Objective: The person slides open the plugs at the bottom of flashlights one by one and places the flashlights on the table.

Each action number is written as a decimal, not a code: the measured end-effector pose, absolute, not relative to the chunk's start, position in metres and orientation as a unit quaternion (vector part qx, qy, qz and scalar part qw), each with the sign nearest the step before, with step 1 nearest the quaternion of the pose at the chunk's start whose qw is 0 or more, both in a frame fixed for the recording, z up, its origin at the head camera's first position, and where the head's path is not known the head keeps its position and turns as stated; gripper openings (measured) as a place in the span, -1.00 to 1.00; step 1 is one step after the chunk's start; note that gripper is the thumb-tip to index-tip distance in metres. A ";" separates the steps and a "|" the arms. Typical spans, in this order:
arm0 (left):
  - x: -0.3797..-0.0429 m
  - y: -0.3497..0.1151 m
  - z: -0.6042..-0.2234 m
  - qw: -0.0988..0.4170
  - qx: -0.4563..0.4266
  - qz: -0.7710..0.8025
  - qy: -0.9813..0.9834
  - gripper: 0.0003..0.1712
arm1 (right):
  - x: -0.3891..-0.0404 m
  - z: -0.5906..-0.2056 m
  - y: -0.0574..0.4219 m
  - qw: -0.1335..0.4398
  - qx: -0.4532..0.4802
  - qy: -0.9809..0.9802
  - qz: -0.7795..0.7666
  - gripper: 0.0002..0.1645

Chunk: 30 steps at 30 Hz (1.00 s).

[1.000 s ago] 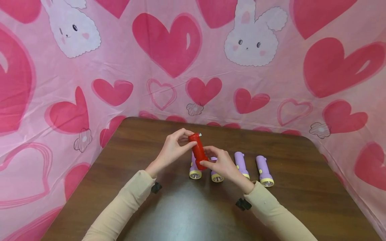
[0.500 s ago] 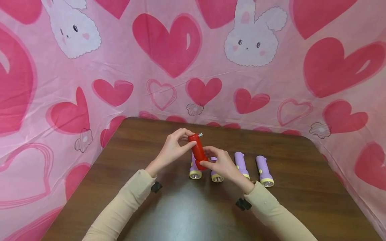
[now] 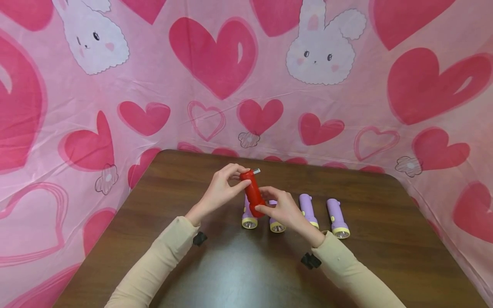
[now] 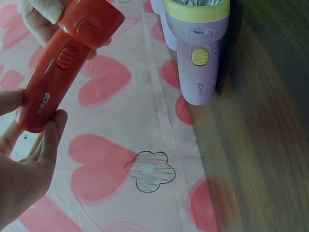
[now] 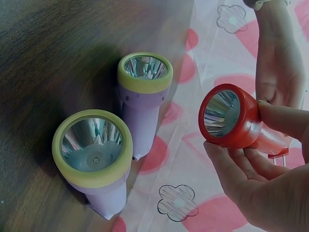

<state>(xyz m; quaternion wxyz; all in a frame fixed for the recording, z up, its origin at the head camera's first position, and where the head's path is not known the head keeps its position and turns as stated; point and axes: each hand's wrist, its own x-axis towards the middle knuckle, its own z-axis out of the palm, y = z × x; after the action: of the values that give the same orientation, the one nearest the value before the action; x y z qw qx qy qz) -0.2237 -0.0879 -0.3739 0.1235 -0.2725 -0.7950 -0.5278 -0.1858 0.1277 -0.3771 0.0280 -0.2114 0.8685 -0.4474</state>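
While both hands work above the middle of the brown table [image 3: 161, 239], the red flashlight [image 3: 253, 193] hangs between them, clear of the wood. No box, tray or other vessel shows in any view; the only things lying loose are four purple flashlights [image 3: 337, 218] in a row on the table, lens ends with yellow-green rims toward the person, just behind and to the right of the hands. The left hand [image 3: 219, 192] pinches the tail end of the red flashlight with thumb and fingertips, and the right hand [image 3: 284, 210] grips the wider lens end, fingers curled round it. The red flashlight stands tilted, tail up and away from the person, with a small pale metal piece at the tail, perhaps a folding plug, though it is too small to be sure. In the left wrist view its body is glossy red plastic with an oval slide switch and a small white logo; in the right wrist view its red rim rings a shiny silver reflector. A pink cloth [image 3: 77, 128] printed with hearts and white rabbits hangs behind and beside the table
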 end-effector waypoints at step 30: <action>-0.226 -0.091 -0.378 0.105 -0.243 -0.539 -0.800 -0.62 | -0.186 -0.385 0.120 0.055 -0.180 0.860 -0.475 -0.46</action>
<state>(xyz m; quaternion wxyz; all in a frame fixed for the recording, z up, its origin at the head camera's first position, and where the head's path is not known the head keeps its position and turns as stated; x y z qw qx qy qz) -0.2261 -0.0909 -0.3778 0.1052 -0.2432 -0.7998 -0.5386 -0.1863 0.1199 -0.3845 0.0549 -0.1802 0.8596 -0.4750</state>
